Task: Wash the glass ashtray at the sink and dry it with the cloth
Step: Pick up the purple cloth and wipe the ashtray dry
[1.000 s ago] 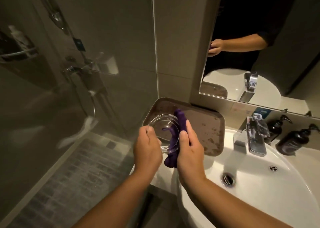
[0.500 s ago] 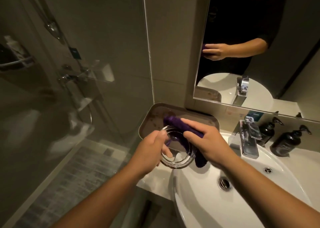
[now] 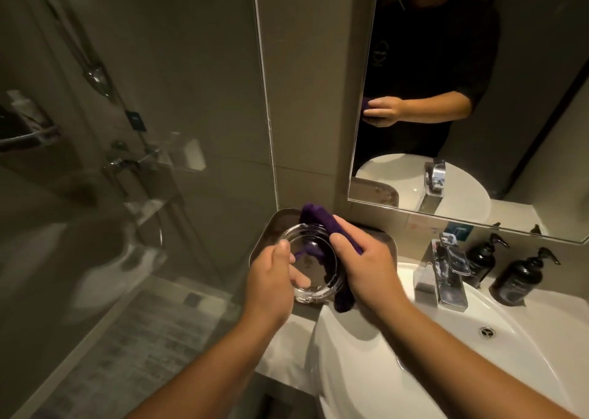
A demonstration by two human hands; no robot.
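The round clear glass ashtray [image 3: 314,267] is held tilted above the brown tray [image 3: 271,227], just left of the white sink [image 3: 478,355]. My left hand [image 3: 271,286] grips its left rim, thumb on top and fingers underneath, seen through the glass. A purple cloth [image 3: 317,219] drapes over the ashtray's right side and into its bowl. My right hand [image 3: 366,265] holds the cloth pressed against the ashtray's right rim; a loose end hangs below the palm.
A chrome faucet [image 3: 446,272] stands at the sink's back, with two dark pump bottles [image 3: 522,278] to its right. A mirror [image 3: 462,100] hangs above. A glass shower screen [image 3: 127,163] closes off the left side. The drain [image 3: 487,332] lies in the basin.
The cloth has shifted around the ashtray's right side while my left hand keeps its hold on the rim. The camera has tipped upward, so more of the mirror shows.
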